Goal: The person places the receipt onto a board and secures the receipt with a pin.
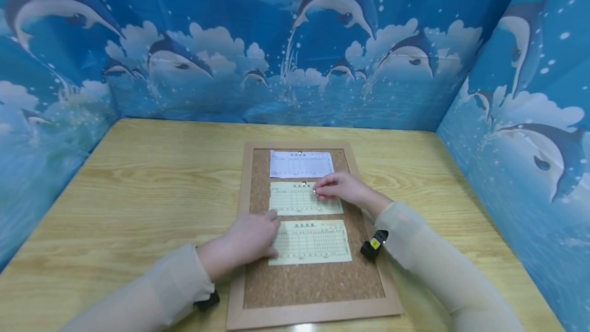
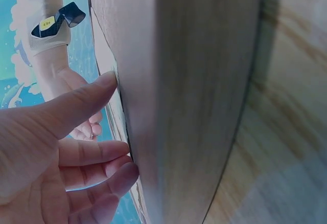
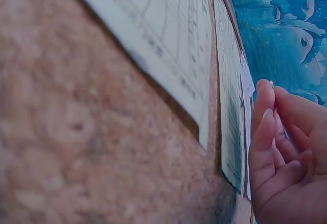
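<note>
A framed cork board [image 1: 313, 286] lies on the table with three printed paper slips in a column. At the top is a white slip [image 1: 299, 166]; the middle slip [image 1: 292, 204] and the lower slip [image 1: 318, 244] are pale yellow-green. My left hand [image 1: 249, 240] rests at the left edge of the lower slip, thumb and fingers extended and apart in the left wrist view. Above the middle slip, my right hand [image 1: 343, 187] pinches a small silvery pin [image 1: 314, 192] between thumb and forefinger. Its tip shows as a bright speck in the right wrist view.
One shiny pin [image 1: 300, 152] sits at the white slip's top edge, another pin [image 1: 303, 183] at the middle slip's. The board's wooden frame [image 1: 318, 313] borders the cork. Blue dolphin-print curtains [image 1: 276, 96] enclose the wooden table [image 1: 161, 183] at back and sides.
</note>
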The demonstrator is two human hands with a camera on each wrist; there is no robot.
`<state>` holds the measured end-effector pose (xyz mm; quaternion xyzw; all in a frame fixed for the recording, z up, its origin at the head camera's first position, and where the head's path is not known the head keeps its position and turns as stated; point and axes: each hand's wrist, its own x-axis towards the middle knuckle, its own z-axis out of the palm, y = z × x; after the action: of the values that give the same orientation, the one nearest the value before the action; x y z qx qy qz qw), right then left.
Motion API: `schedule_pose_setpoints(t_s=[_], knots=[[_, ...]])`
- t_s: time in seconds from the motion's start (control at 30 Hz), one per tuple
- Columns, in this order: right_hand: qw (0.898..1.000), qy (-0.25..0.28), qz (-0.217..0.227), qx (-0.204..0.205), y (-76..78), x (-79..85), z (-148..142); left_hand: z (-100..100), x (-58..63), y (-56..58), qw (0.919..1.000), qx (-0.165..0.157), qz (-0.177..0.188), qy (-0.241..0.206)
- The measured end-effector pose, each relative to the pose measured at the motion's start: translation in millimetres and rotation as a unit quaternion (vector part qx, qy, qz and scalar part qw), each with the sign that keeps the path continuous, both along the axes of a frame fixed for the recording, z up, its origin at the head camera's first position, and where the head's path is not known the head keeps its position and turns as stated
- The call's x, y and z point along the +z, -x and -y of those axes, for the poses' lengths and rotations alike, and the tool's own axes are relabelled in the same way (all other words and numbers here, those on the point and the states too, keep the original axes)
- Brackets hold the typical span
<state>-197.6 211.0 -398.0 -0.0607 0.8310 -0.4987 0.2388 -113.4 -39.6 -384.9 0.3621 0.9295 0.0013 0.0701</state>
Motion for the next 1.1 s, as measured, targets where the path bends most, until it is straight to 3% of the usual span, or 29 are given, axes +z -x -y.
schedule_pose_setpoints(t_s=[0.73,1.1], knots=[[0.999,-0.010,0.014,0.032,-7.9,-1.8,3.2,-0.1,1.5,-0.5,1.0000,0.003,-0.003,0.003],[0.998,0.010,0.007,0.054,-12.7,-3.1,6.0,-0.6,2.4,-1.1,1.0000,0.003,0.000,0.004]])
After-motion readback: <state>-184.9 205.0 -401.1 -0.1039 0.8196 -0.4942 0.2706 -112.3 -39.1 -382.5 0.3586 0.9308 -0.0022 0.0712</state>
